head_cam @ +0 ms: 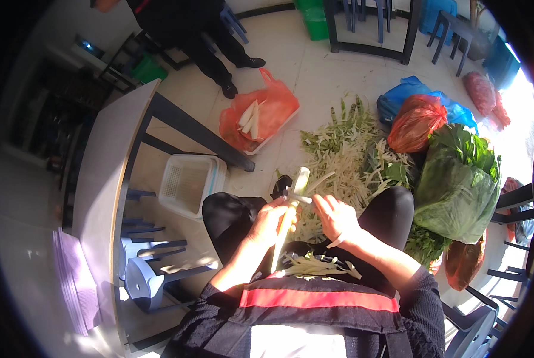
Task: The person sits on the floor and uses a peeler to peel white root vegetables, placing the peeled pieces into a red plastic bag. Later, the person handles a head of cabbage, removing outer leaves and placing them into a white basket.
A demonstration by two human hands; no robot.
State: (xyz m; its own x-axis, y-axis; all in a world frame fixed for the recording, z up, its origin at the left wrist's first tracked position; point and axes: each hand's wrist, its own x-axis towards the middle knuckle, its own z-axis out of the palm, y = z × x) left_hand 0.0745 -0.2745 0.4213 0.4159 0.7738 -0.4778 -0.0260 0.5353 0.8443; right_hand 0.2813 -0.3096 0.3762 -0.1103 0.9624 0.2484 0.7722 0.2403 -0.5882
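My left hand is closed around a long pale green vegetable stalk, which runs from above my fingers down towards my lap. Across the stalk lies a peeler, its pale handle pointing to my right hand. The fingers of my right hand are near the handle's end; whether they grip it is unclear. Pale peelings rest on my lap. Beyond my knees a large heap of green and white peelings spreads over the floor. Several peeled stalks lie on a red plastic bag in a white tray.
White plastic baskets stand left, near a table and stools. At right are a bag of leafy greens, a red bag and a blue bag. Another person stands beyond the tray.
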